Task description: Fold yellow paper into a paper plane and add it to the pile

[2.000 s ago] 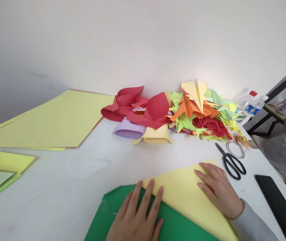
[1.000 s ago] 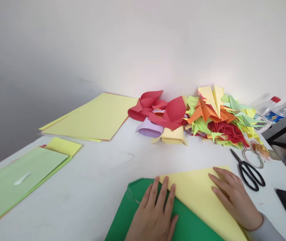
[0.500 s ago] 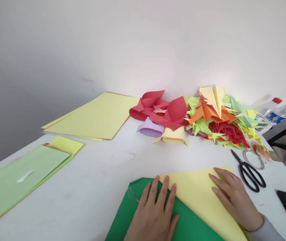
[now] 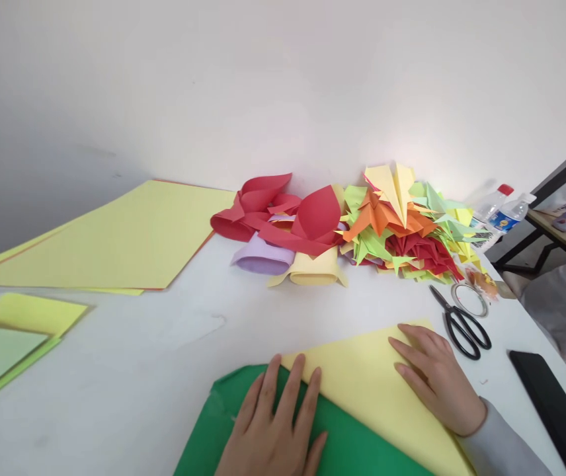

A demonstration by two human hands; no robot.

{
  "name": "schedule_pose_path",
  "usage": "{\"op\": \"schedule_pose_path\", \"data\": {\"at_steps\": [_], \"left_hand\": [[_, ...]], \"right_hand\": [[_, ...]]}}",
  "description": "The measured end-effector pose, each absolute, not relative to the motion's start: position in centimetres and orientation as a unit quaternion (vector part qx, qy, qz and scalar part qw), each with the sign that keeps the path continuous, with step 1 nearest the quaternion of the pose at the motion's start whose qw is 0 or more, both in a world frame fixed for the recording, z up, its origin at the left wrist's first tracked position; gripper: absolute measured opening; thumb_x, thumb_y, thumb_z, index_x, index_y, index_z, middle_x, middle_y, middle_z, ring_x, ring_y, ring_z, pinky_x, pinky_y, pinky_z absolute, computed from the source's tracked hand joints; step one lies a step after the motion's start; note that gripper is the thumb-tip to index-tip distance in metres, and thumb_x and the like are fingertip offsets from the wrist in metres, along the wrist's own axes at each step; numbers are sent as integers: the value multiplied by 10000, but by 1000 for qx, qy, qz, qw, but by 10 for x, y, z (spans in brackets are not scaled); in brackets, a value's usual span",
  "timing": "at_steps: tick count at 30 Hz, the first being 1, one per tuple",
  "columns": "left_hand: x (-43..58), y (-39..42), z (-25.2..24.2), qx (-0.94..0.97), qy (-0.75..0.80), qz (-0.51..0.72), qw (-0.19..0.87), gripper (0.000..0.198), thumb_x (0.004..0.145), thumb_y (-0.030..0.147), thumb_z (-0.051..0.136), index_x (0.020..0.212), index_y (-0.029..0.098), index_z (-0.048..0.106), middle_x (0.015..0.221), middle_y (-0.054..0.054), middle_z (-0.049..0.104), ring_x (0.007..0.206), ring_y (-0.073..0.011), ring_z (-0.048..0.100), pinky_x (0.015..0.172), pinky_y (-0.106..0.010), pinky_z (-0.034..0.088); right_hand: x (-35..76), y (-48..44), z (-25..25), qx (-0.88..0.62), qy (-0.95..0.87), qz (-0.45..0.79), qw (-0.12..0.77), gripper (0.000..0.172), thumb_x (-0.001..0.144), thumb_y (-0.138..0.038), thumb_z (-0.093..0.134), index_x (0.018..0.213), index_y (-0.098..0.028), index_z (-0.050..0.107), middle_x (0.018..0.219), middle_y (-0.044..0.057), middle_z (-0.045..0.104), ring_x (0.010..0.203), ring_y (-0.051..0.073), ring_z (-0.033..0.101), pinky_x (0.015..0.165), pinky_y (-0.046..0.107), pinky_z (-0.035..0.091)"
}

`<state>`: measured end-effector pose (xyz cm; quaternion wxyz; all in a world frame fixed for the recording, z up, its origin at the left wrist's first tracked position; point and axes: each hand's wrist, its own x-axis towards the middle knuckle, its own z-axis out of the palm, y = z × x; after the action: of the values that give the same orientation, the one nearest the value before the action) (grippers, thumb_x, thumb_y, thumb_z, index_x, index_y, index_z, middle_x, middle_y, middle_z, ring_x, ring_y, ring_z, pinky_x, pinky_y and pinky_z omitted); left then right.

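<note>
My left hand (image 4: 276, 423) lies flat with its fingers spread across a green folder-like sheet (image 4: 355, 426). Its fingertips reach the edge of a yellow sheet of paper (image 4: 357, 370), whose left corner lies by them. On the right part of that yellow sheet rests my right hand (image 4: 436, 377), fingers stretched out and apart. The green sheet has a bent upper left corner, and its lower part runs out of view. Near my right hand lie black-handled scissors (image 4: 461, 324).
Behind are rolled red paper shapes (image 4: 313, 218) and a heap of folded coloured paper (image 4: 402, 225). Yellow sheets (image 4: 104, 238) and green sheets (image 4: 5, 357) lie left. A tape roll (image 4: 469, 299), plastic bottles (image 4: 506, 215) and a black flat object (image 4: 555, 403) are right.
The view has swung to the right, so everything sits further left in it. Both hands keep about the same places on the green and yellow sheets.
</note>
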<state>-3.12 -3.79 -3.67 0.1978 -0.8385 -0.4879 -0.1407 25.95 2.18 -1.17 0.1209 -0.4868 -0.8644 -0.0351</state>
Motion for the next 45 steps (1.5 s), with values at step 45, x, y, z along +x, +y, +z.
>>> {"op": "schedule_pose_path", "data": {"at_steps": [45], "left_hand": [[-30, -47, -35, -811, -561, -85, 140, 562, 827, 395, 528, 1380, 302, 486, 1416, -77, 506, 1224, -476, 431, 928, -601, 315]], "right_hand": [[268, 24, -22, -478, -869, -43, 116, 356, 944, -406, 484, 1280, -332, 574, 1351, 44, 547, 1221, 251, 503, 952, 426, 459]]}}
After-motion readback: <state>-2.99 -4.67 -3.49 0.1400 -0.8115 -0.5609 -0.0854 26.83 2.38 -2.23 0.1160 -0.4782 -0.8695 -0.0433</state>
